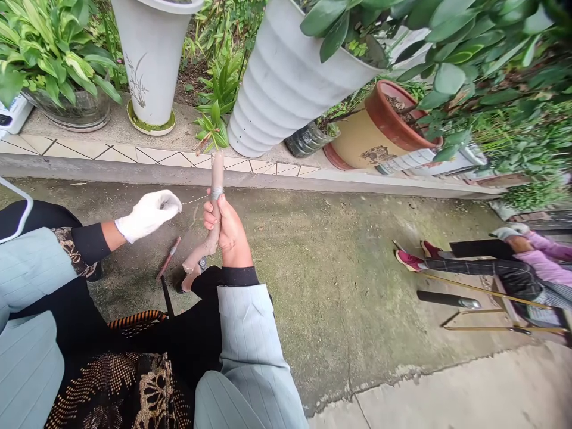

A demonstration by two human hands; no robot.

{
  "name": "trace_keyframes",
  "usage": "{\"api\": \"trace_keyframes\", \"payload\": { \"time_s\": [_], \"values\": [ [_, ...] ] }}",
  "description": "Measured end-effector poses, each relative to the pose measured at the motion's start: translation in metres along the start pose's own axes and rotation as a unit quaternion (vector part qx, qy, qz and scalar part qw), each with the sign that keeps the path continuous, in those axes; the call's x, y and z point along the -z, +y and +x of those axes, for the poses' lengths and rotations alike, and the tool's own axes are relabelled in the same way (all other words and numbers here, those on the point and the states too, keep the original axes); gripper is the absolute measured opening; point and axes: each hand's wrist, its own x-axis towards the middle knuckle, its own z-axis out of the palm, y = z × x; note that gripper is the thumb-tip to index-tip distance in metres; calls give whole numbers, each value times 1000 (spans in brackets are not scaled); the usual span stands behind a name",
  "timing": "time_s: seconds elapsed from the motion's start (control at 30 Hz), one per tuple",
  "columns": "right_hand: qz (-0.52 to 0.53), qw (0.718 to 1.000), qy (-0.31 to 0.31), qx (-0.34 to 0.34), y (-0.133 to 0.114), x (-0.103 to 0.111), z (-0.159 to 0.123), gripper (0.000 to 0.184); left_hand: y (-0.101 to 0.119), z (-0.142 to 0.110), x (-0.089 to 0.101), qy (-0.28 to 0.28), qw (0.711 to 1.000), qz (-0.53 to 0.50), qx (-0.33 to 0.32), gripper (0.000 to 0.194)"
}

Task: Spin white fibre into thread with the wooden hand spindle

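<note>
My right hand (226,229) is bare and wrapped round a pale wooden stick (217,173) that points up and away from me. A band of thin wire (217,193) is wound around the stick just above my fingers. My left hand (149,213), in a white glove, is pinched on the wire's free end, which runs taut from the glove to the stick. The stick's lower end (193,260) carries another metal band near my knee.
A small tool with a reddish handle (167,259) lies on the concrete ground. White pots (286,83) and a brown pot (379,128) stand on a tiled kerb beyond. Another person (513,262) sits at the right beside a dark tube (447,299) and thin sticks.
</note>
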Motion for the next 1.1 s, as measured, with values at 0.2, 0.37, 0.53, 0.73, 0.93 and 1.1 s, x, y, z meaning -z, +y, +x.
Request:
{"api": "trace_keyframes", "payload": {
  "time_s": [0.2,0.37,0.53,0.73,0.93,1.1],
  "values": [
    [-81,994,72,26,4,-5,2,33,11,-2,0,-26,990,-132,52,16],
    [-117,991,59,32,0,-4,-1,34,13,-3,5,-73,953,-269,118,17],
    [-123,991,41,43,-1,-1,-2,34,20,-2,4,-69,956,-255,131,20],
    [-145,987,23,63,-2,-1,-2,34,22,0,3,-42,983,-125,131,26],
    [-152,988,22,20,-8,1,-5,30,9,3,7,-47,997,51,41,28],
    [-143,989,31,-3,-9,6,-5,29,14,3,10,-59,964,258,-8,29]
  ]
}}
